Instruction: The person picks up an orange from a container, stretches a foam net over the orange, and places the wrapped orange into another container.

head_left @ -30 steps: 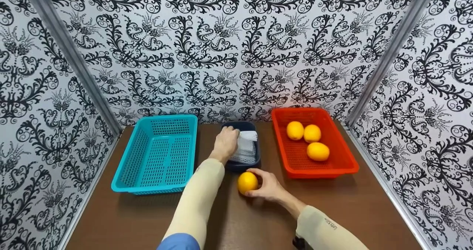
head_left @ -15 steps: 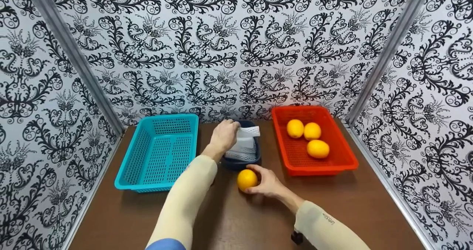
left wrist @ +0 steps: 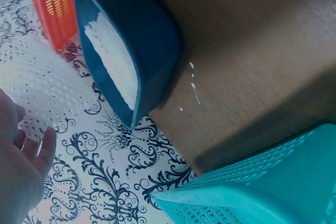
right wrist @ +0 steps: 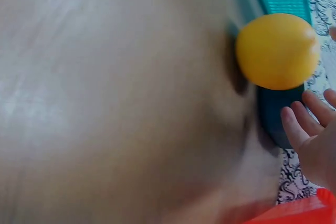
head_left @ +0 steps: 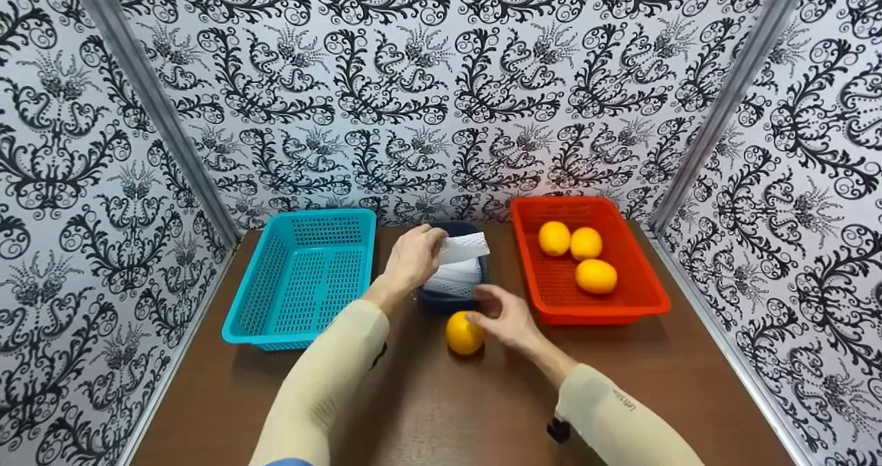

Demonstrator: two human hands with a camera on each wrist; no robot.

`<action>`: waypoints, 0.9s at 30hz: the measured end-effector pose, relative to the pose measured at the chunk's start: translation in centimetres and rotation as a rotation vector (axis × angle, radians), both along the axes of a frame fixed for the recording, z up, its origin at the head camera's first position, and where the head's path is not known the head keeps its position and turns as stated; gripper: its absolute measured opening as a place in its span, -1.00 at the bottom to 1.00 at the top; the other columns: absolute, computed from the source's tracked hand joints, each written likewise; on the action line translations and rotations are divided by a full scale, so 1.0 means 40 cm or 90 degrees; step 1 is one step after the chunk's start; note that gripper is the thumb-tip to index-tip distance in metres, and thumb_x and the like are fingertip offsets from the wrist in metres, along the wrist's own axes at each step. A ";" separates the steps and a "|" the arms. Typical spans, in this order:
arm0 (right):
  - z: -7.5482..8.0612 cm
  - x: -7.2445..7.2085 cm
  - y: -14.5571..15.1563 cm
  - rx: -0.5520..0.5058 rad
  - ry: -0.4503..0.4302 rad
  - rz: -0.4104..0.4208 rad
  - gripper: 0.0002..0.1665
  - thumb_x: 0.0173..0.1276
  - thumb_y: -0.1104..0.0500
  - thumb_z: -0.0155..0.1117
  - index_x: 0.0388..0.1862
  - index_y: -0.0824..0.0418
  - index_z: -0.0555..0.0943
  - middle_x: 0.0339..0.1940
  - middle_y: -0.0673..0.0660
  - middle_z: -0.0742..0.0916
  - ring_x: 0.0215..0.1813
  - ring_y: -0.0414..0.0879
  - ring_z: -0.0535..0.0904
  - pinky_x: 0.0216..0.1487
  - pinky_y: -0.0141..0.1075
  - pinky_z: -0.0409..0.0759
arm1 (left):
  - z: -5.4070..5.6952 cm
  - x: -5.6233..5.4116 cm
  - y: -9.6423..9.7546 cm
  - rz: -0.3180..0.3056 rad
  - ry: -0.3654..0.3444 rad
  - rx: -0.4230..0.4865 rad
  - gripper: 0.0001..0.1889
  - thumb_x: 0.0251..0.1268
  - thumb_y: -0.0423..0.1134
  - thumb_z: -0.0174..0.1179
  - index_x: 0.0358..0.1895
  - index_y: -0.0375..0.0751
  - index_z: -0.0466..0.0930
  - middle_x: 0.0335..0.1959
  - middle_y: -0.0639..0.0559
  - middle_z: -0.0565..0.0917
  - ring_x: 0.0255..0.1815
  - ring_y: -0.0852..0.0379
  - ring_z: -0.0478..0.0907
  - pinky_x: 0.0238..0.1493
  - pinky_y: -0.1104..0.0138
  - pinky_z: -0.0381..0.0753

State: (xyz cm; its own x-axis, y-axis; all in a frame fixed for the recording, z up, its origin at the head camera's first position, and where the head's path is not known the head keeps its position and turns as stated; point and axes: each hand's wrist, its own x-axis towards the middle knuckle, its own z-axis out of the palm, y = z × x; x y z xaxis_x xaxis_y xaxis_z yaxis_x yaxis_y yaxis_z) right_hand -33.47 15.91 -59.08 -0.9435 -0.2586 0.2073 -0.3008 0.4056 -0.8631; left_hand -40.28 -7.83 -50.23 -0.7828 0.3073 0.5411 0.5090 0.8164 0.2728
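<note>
My left hand (head_left: 428, 247) pinches a white foam net sleeve (head_left: 464, 247) and holds it lifted just above a dark blue bin (head_left: 446, 303) that holds more white nets (head_left: 456, 281). The left wrist view shows the held net (left wrist: 37, 85) next to my palm, over the bin (left wrist: 137, 45). One orange (head_left: 464, 333) lies on the brown table (head_left: 441, 411) in front of the bin. My right hand (head_left: 488, 311) hovers beside it with relaxed fingers (right wrist: 300, 125), apart from the orange (right wrist: 277, 51).
A teal basket (head_left: 303, 276) with nothing visible inside stands at the left. At the right, a red basket (head_left: 623, 307) holds three oranges (head_left: 586, 244). Patterned walls close in the table at the back and on both sides.
My left hand has raised a foam net out of the blue bin. My right hand has let go of the orange and lifted slightly off it.
</note>
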 end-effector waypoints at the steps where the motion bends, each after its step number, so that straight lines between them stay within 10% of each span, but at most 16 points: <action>1: 0.009 -0.002 0.001 -0.014 0.008 -0.009 -0.31 0.41 0.13 0.66 0.41 0.38 0.67 0.28 0.47 0.82 0.25 0.37 0.83 0.37 0.23 0.76 | 0.001 0.005 -0.001 -0.005 0.000 0.006 -0.83 0.57 -0.34 0.30 0.03 -0.17 0.86 -0.12 -0.12 0.86 -0.05 -0.20 0.83 0.10 -0.03 0.81; 13: 0.097 -0.016 -0.005 -0.085 0.129 -0.158 -0.52 0.36 0.28 0.68 0.20 0.39 0.76 0.09 0.37 0.89 0.11 0.34 0.86 0.20 0.10 0.86 | -0.008 0.062 -0.008 -0.051 0.014 0.010 -0.81 0.60 -0.36 0.27 0.05 -0.17 0.86 -0.10 -0.11 0.86 -0.06 -0.15 0.84 0.09 0.01 0.83; 27: 0.092 -0.006 -0.022 -0.034 0.174 -0.156 -0.55 0.35 0.14 0.73 0.15 0.31 0.86 0.03 0.25 0.94 0.04 0.22 0.88 0.19 -0.10 0.84 | -0.046 0.114 -0.011 -0.059 -0.021 0.021 -0.80 0.64 -0.36 0.25 0.10 -0.17 0.83 -0.08 -0.11 0.85 -0.08 -0.16 0.84 0.06 -0.01 0.85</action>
